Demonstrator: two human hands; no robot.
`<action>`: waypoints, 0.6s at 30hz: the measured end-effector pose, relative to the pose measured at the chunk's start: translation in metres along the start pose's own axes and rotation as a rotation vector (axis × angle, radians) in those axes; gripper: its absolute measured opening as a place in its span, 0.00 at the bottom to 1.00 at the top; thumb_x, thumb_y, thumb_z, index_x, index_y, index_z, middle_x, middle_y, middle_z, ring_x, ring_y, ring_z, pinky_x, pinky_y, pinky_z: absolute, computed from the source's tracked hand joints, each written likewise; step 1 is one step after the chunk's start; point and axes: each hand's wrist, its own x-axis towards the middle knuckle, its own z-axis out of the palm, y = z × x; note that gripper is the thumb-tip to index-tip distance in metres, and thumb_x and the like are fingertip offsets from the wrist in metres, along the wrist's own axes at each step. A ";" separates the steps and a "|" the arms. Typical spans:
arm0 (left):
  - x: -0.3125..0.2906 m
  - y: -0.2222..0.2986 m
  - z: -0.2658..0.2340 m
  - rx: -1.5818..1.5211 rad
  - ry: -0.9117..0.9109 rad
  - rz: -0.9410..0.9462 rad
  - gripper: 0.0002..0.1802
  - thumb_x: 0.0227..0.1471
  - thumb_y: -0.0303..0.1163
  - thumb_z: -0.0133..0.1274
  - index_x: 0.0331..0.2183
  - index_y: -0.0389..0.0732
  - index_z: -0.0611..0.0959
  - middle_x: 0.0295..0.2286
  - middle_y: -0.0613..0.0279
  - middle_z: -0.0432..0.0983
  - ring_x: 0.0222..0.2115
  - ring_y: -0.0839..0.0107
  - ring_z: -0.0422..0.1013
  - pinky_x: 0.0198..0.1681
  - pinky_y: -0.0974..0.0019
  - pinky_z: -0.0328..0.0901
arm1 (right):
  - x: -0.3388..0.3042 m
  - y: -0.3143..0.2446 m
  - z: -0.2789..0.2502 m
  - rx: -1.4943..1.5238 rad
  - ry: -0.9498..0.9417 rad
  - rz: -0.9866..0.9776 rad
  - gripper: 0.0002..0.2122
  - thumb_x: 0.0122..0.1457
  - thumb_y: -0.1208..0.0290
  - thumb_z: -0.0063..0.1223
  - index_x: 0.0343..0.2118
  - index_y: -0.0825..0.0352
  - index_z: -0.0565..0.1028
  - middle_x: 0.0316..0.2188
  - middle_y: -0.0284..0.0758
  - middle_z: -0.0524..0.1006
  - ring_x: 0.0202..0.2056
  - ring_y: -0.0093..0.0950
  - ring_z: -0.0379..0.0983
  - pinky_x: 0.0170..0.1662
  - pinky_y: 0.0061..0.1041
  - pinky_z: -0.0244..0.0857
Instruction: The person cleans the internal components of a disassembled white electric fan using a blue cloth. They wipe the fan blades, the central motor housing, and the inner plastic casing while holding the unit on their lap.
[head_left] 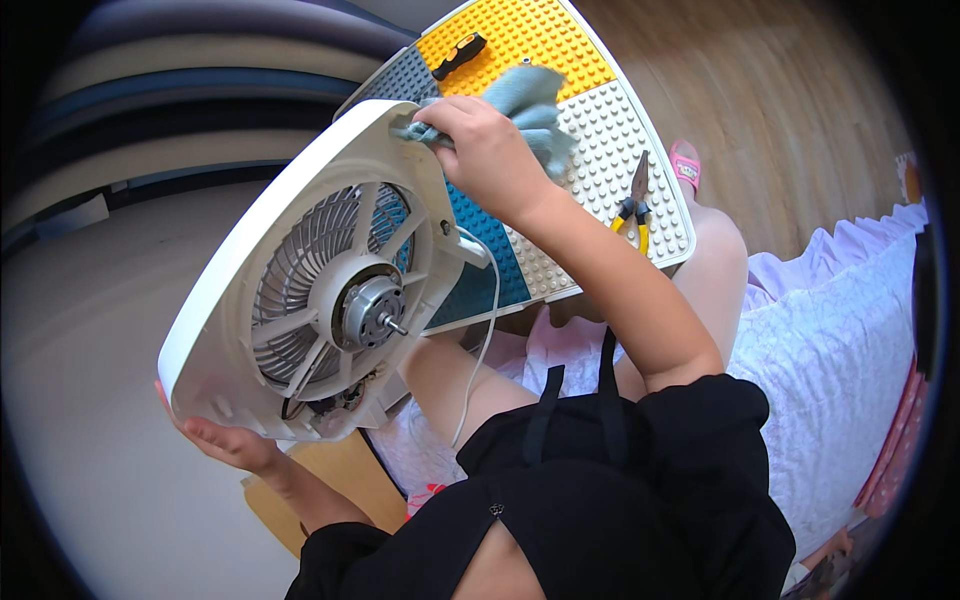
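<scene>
A white fan housing [225,290] is tilted up over my lap with its inner side towards me. In its middle a silver motor [372,312] with a bare shaft sits in front of a round grille [300,260]. The housing's lower left corner is gripped by my left hand [228,442], fingers curled around the edge. At the upper corner, my right hand [485,150] pinches a light blue cloth [535,105] and presses part of it against the inside of the rim. The rest of the cloth hangs loose over the table.
A studded building-brick table [600,125] in yellow, white and blue stands ahead. On it lie a black-and-yellow screwdriver [460,57] and yellow-handled pliers [634,212]. A white cord [491,330] runs from the housing towards my lap. A bed with white covers [830,310] is at the right.
</scene>
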 end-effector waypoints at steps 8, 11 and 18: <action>0.004 0.002 -0.001 -0.024 -0.040 -0.004 0.30 0.63 0.47 0.26 0.55 0.34 0.62 0.54 0.52 0.59 0.54 0.63 0.56 0.58 0.62 0.48 | -0.061 0.008 -0.029 0.416 0.316 0.620 0.08 0.56 0.73 0.50 0.37 0.70 0.72 0.33 0.37 0.76 0.36 0.26 0.71 0.42 0.25 0.64; 0.006 -0.006 -0.002 -0.070 -0.038 -0.057 0.30 0.63 0.46 0.27 0.55 0.32 0.61 0.55 0.51 0.57 0.55 0.63 0.55 0.59 0.62 0.46 | -0.100 0.049 -0.037 0.425 0.405 0.958 0.15 0.58 0.70 0.50 0.46 0.73 0.68 0.37 0.35 0.74 0.38 0.17 0.69 0.42 0.17 0.63; 0.010 -0.004 0.000 -0.011 0.107 -0.202 0.32 0.62 0.47 0.26 0.55 0.29 0.60 0.55 0.48 0.56 0.56 0.60 0.54 0.59 0.61 0.47 | -0.103 0.040 -0.068 0.061 0.197 0.596 0.15 0.55 0.64 0.54 0.37 0.72 0.75 0.32 0.33 0.74 0.34 0.18 0.68 0.38 0.20 0.63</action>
